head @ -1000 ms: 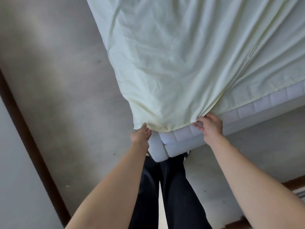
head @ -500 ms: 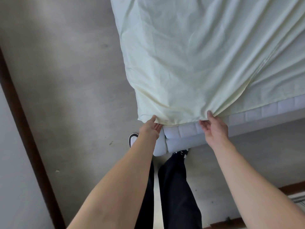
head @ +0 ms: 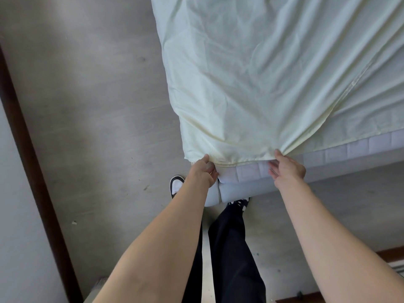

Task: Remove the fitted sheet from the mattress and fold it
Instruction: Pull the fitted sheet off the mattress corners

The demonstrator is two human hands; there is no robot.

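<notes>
The left hand grips the hem of the pale yellow fitted sheet at the near corner of the mattress, thumb on top of the cloth and fingers curled beneath the edge. The right hand pinches the same hem a little along the mattress side, thumb up against the gathered fabric and the other fingers spread loosely below it, touching the quilted white mattress wall. Between the two hands the hem sits lifted just above the corner, baring the quilted side panel and the rounded corner below; creases fan out from the right hand across the sheet, which covers the top of the mattress beyond. A seam runs diagonally toward the right hand.

The person's black trousers and black-and-white shoes stand tight against the corner. Bare grey floor lies open to the left, bounded by a dark brown skirting board and a pale wall; more floor runs along the mattress side at right.
</notes>
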